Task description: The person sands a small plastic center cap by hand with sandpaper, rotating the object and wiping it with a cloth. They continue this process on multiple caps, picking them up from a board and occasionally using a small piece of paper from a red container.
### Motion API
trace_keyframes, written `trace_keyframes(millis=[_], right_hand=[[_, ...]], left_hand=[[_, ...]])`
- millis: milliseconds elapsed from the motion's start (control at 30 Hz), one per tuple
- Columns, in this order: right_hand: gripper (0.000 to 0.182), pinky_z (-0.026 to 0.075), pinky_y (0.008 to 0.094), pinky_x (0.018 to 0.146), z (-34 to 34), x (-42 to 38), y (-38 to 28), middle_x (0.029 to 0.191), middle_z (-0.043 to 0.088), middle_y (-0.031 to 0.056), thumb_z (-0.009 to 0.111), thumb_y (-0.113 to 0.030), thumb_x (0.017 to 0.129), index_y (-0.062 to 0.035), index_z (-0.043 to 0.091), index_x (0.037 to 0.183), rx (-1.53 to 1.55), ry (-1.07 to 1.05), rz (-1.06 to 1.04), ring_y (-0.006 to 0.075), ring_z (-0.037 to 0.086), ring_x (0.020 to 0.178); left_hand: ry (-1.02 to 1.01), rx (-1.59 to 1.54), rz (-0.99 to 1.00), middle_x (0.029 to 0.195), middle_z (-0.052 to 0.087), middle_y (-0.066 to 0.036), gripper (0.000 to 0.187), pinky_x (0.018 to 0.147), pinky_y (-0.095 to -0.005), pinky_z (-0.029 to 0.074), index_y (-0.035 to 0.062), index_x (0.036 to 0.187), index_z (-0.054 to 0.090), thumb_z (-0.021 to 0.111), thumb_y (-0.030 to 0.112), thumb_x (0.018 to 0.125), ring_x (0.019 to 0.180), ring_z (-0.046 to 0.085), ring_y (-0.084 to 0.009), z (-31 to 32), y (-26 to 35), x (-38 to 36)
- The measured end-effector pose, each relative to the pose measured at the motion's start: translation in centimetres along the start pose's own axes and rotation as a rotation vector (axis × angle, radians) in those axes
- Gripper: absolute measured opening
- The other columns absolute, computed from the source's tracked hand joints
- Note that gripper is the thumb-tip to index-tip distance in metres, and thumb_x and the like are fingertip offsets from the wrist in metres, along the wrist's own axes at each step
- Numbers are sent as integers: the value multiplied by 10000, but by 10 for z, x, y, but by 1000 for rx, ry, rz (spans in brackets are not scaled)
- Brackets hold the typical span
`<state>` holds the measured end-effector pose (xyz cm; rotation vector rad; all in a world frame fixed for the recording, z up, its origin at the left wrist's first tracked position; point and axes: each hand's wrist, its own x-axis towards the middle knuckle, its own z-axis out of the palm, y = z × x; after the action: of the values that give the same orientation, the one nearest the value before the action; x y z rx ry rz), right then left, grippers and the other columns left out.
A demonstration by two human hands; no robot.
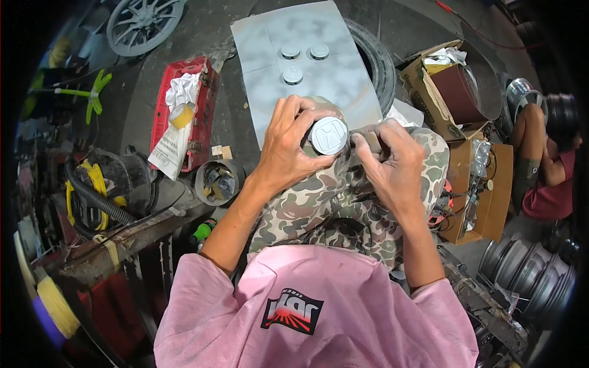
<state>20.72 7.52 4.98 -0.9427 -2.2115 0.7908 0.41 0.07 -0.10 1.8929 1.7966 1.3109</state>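
Over my camouflage-covered knees, my left hand (279, 144) grips a round grey wheel center cap (328, 135) by its edge, its raised H-shaped emblem facing up. Fingers and thumb curl around the cap's left side. Just to its right, my right hand (396, 162) pinches a small folded piece of sandpaper (370, 141) between thumb and fingers, close to the cap's rim. Beyond my knees lies a grey-sprayed board (261, 46). Three similar caps rest on it: a left cap (290, 51), a right cap (319, 51) and a nearer cap (292, 75).
To the left stand a red toolbox (161, 98) holding paper and tape, a round tin (228, 195) and a vacuum-like machine (123, 178). A tire (383, 67) lies under the board. Cardboard boxes (500, 190), stacked wheel rims (527, 270) and a seated person (552, 184) are at right.
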Motion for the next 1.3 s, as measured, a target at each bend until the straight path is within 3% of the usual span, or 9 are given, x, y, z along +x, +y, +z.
trace_keyframes(millis=[200, 333, 500, 633, 833, 933, 1000, 1167, 1300], right_hand=[[176, 487, 382, 640, 17, -12, 0, 798, 635, 144, 809, -100, 941, 36, 699, 922, 123, 24, 260, 279, 586, 651], [186, 493, 397, 645, 20, 1, -3, 815, 631, 156, 806, -104, 940, 39, 687, 924, 115, 46, 174, 294, 601, 659], [181, 517, 456, 681, 25, 10, -2, 871, 631, 183, 803, -80, 898, 43, 690, 969, -21, 42, 26, 387, 650, 746], [187, 523, 468, 699, 18, -1, -3, 886, 627, 190, 803, -72, 884, 38, 688, 982, -30, -29, 93, 409, 649, 769], [213, 533, 488, 735, 20, 17, 4, 950, 635, 175, 812, -75, 873, 11, 689, 1022, -6, -6, -30, 409, 666, 809], [234, 540, 496, 768, 7, 20, 17, 1006, 627, 166, 815, -71, 871, -10, 687, 1058, -35, -124, -141, 395, 673, 884], [259, 546, 477, 804, 1, 32, 19, 1058, 610, 142, 819, -73, 855, -29, 677, 1067, -109, -176, -374, 361, 659, 970], [251, 554, 448, 850, -7, 52, 14, 1146, 624, 101, 818, -83, 836, -49, 678, 1042, -155, -305, -546, 315, 636, 1032], [227, 560, 440, 868, -1, 57, 6, 1205, 634, 98, 813, -84, 832, -54, 678, 1012, -137, -332, -667, 308, 629, 1050]], left_hand=[[17, -13, -3, 1127, 592, -100, 640, 891, -462, 511, 103, 1219, 761, 948, 111, 607, 1044, 580, -330, 1, 1, 0], [14, -15, 2, 1123, 592, -99, 645, 892, -457, 514, 106, 1226, 764, 945, 109, 607, 1044, 579, -329, 0, 1, 0], [10, -21, 4, 1121, 592, -103, 647, 893, -458, 513, 102, 1229, 763, 940, 105, 606, 1044, 576, -332, -1, 1, 1], [15, -15, 8, 1121, 596, -105, 647, 902, -458, 513, 94, 1232, 764, 935, 105, 609, 1043, 575, -333, -1, 2, 1], [4, -27, 7, 1116, 601, -109, 649, 923, -449, 512, 81, 1228, 767, 930, 104, 600, 1065, 582, -332, -3, 1, 1], [-15, -31, -6, 1127, 604, -116, 666, 937, -443, 511, 55, 1227, 760, 931, 99, 585, 1089, 587, -331, -4, 2, 0], [-27, -29, -3, 1137, 606, -119, 668, 937, -443, 511, 47, 1226, 755, 932, 96, 584, 1092, 586, -335, -5, 3, 0], [-41, -7, 26, 1156, 595, -141, 663, 927, -462, 511, -6, 1190, 726, 947, 111, 577, 1092, 580, -348, -7, 1, 0], [-30, -22, 23, 1132, 597, -124, 671, 925, -464, 504, 21, 1213, 732, 933, 119, 580, 1056, 572, -348, -8, 5, 1]])
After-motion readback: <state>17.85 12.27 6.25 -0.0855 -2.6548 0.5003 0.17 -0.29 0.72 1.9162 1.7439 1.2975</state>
